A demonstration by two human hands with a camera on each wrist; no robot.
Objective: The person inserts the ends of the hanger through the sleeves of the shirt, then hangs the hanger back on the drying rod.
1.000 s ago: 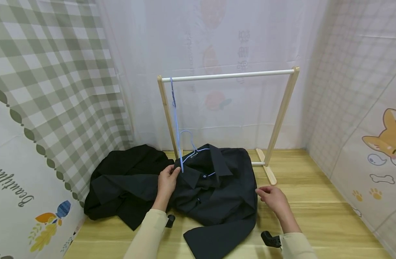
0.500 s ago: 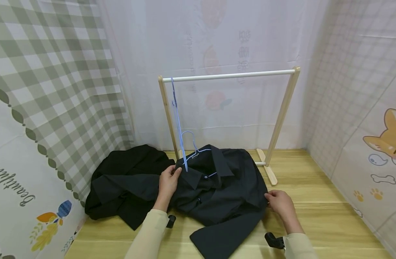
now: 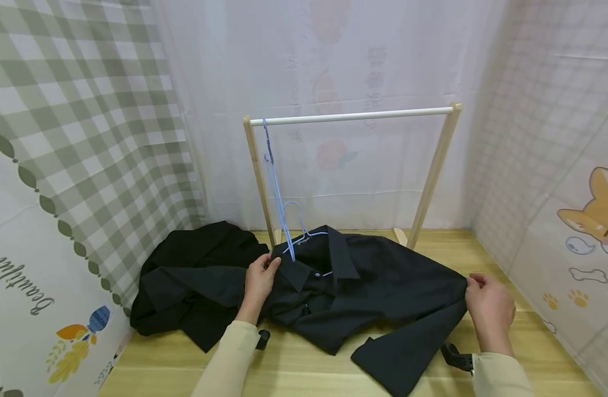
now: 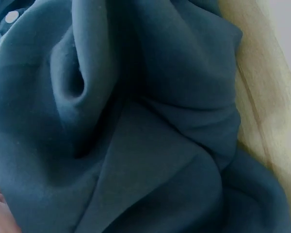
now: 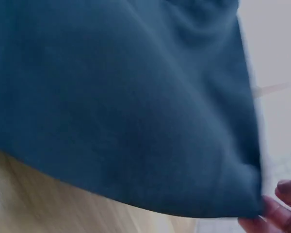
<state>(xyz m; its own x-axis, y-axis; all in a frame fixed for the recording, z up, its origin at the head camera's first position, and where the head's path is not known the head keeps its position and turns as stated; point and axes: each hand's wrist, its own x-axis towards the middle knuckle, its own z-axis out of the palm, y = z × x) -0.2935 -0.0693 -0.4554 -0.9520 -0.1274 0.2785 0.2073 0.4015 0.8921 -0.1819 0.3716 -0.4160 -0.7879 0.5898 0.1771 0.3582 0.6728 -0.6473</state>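
Observation:
A black collared shirt (image 3: pixel 363 275) lies across the table with a light blue hanger (image 3: pixel 304 221) inside it, its hook sticking up out of the collar. My left hand (image 3: pixel 259 280) pinches the shirt at its left shoulder, beside the collar. Off to the right, my right hand (image 3: pixel 490 306) pinches the sleeve, which is drawn out sideways and folds down from there toward the front. In the right wrist view the fingertips (image 5: pixel 276 213) hold a corner of the cloth. A shirt button (image 4: pixel 11 17) shows in the left wrist view.
Behind the shirt stands a rack with a white rail (image 3: pixel 353 116) and wooden legs. A second blue hanger (image 3: pixel 279 193) hangs at the rail's left end, its lower part overlapping the collar. More black clothing (image 3: pixel 195 281) lies heaped at the left, by the checked curtain (image 3: pixel 95 110).
My right hand has moved right, pulling the sleeve out from the shirt's body; the cuff end slid right with it. The left hand has stayed at the left shoulder.

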